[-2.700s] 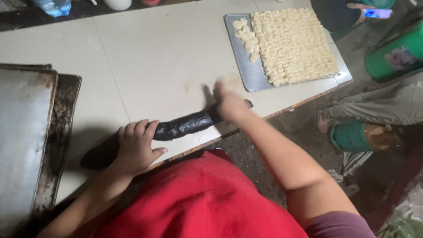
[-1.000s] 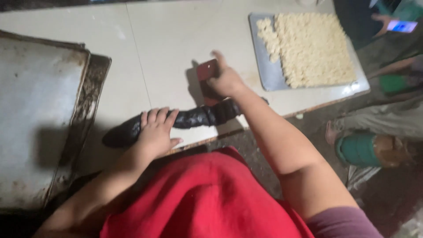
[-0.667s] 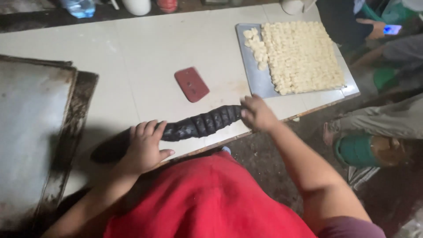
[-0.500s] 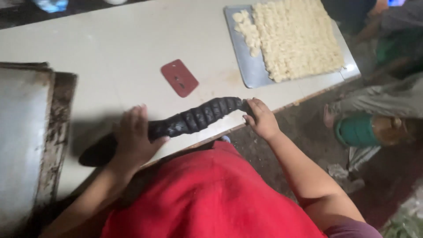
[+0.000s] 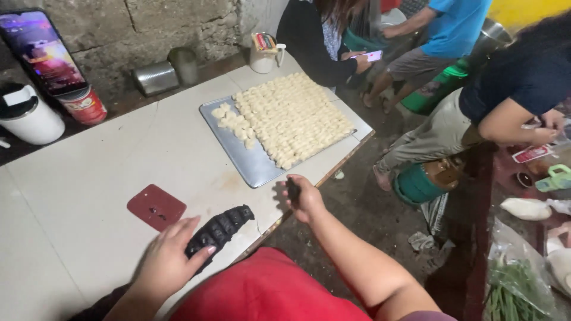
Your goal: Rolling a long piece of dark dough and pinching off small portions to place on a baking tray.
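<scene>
A dark, ridged roll of dough (image 5: 219, 229) lies near the front edge of the pale table (image 5: 89, 178). My left hand (image 5: 169, 257) rests on its left end, fingers spread over it. My right hand (image 5: 303, 196) is closed around a small dark piece of dough (image 5: 292, 188) just off the roll's right end, close to the metal tray (image 5: 250, 160). That tray holds several rows of small pale dough pieces (image 5: 291, 119). A red flat scraper (image 5: 156, 207) lies on the table behind the roll.
A phone (image 5: 37, 50) leans on a red can (image 5: 83, 106) at the back left beside a white container (image 5: 30, 119). Metal tins (image 5: 156, 77) stand by the stone wall. Several people sit to the right, around green containers (image 5: 419, 181).
The camera has tilted up. My right hand has come away from the roll's end holding a small dark piece. The roll looks shorter, and my left hand still rests on it.
</scene>
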